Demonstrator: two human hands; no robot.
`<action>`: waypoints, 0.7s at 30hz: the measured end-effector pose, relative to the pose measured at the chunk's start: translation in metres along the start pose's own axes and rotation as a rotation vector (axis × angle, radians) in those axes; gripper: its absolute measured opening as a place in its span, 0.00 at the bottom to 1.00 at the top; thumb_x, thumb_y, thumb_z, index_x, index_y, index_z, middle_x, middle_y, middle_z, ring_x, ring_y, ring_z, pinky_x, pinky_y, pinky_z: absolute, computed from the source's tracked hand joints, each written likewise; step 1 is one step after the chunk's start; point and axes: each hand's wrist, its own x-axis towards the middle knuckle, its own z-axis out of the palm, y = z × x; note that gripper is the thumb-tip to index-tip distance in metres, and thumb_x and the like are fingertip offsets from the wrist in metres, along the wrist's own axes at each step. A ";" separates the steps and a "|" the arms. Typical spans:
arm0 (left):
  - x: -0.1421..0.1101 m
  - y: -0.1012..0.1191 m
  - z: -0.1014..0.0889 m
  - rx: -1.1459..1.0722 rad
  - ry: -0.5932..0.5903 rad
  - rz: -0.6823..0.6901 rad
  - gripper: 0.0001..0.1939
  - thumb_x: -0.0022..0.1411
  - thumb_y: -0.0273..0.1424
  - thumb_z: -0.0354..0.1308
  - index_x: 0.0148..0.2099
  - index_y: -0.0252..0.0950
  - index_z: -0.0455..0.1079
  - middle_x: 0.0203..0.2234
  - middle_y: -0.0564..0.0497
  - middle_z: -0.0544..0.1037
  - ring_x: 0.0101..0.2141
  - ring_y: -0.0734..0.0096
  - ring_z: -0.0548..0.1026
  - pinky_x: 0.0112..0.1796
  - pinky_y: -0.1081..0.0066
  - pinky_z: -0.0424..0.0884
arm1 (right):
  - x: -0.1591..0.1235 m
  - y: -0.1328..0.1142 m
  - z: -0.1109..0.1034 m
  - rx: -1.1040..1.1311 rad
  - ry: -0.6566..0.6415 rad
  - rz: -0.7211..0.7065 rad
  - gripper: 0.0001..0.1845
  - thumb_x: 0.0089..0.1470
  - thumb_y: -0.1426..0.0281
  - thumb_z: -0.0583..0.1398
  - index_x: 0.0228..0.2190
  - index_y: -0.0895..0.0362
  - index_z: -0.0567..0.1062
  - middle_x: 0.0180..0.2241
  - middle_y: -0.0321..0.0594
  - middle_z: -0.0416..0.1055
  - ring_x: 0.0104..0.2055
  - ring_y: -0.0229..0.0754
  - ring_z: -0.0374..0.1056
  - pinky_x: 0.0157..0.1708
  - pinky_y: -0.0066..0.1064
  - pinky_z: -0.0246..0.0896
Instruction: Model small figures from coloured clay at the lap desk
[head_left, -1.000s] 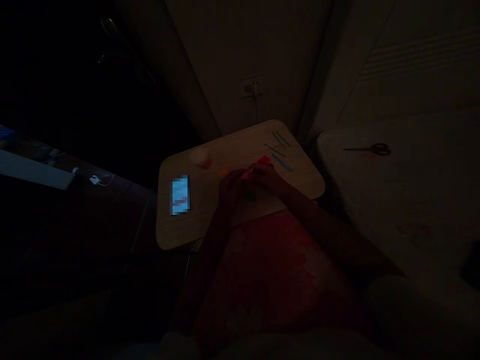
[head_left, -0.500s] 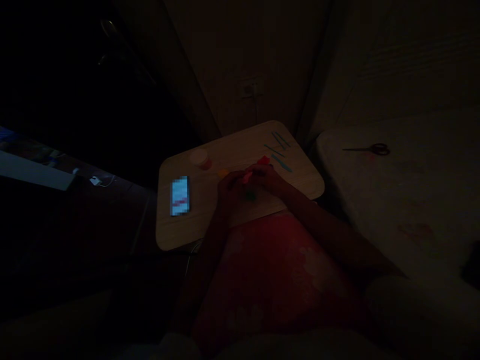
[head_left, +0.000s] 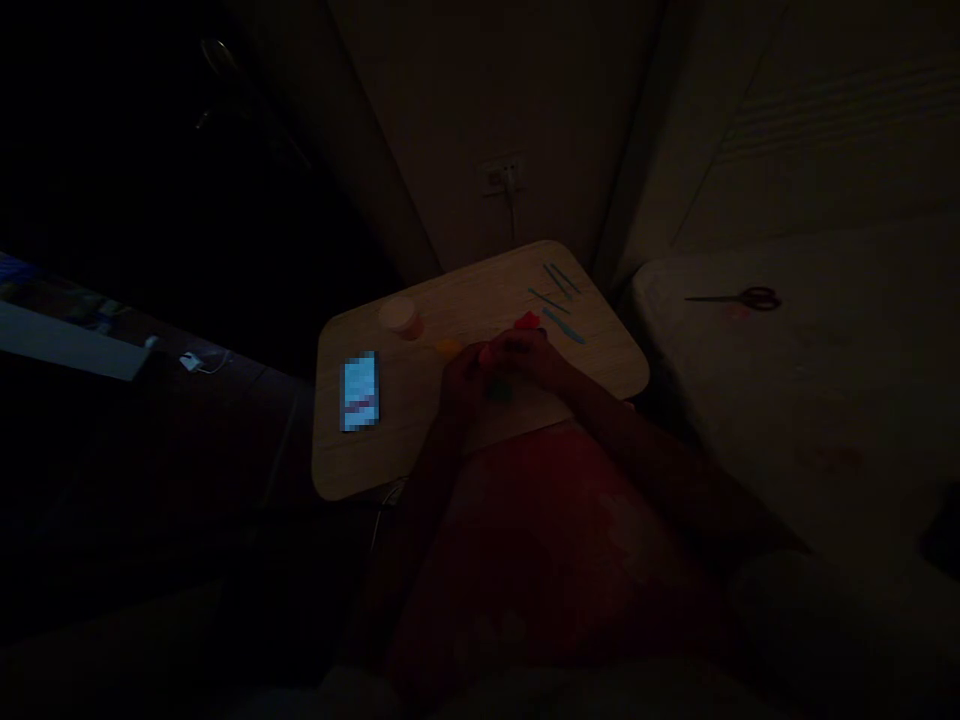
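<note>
Both hands (head_left: 487, 368) meet over the wooden table (head_left: 390, 465).

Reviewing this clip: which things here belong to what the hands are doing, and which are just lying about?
In use: left hand, right hand, pink piece at the fingers, red piece, green piece.

Lying about: phone, pale round tub, teal strips, scissors.
</note>
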 end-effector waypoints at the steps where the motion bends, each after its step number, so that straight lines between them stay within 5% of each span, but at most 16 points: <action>1: 0.000 0.001 0.000 0.002 0.010 0.000 0.24 0.72 0.53 0.57 0.47 0.37 0.80 0.38 0.45 0.85 0.38 0.63 0.81 0.41 0.66 0.77 | 0.000 0.001 0.000 0.022 -0.003 0.010 0.19 0.46 0.57 0.74 0.34 0.57 0.83 0.34 0.40 0.80 0.37 0.41 0.74 0.42 0.32 0.69; 13: 0.002 0.001 -0.006 0.065 0.084 0.000 0.28 0.72 0.55 0.55 0.31 0.37 0.75 0.26 0.49 0.79 0.29 0.67 0.75 0.33 0.68 0.72 | -0.001 0.002 0.004 -0.050 -0.123 0.010 0.20 0.47 0.58 0.74 0.37 0.58 0.82 0.36 0.41 0.82 0.38 0.41 0.75 0.41 0.33 0.71; 17: 0.004 0.000 -0.003 0.018 0.104 -0.024 0.29 0.70 0.58 0.55 0.33 0.37 0.76 0.29 0.48 0.81 0.32 0.66 0.77 0.36 0.68 0.74 | -0.001 0.006 0.005 -0.187 -0.065 -0.045 0.25 0.42 0.57 0.77 0.39 0.57 0.82 0.35 0.39 0.80 0.36 0.41 0.74 0.38 0.31 0.69; 21: 0.004 -0.005 0.000 -0.086 0.061 -0.047 0.32 0.68 0.61 0.54 0.37 0.36 0.79 0.34 0.45 0.84 0.37 0.63 0.80 0.41 0.66 0.77 | 0.000 0.008 0.004 -0.292 0.071 -0.103 0.24 0.49 0.50 0.73 0.36 0.57 0.82 0.33 0.40 0.80 0.34 0.41 0.73 0.35 0.31 0.67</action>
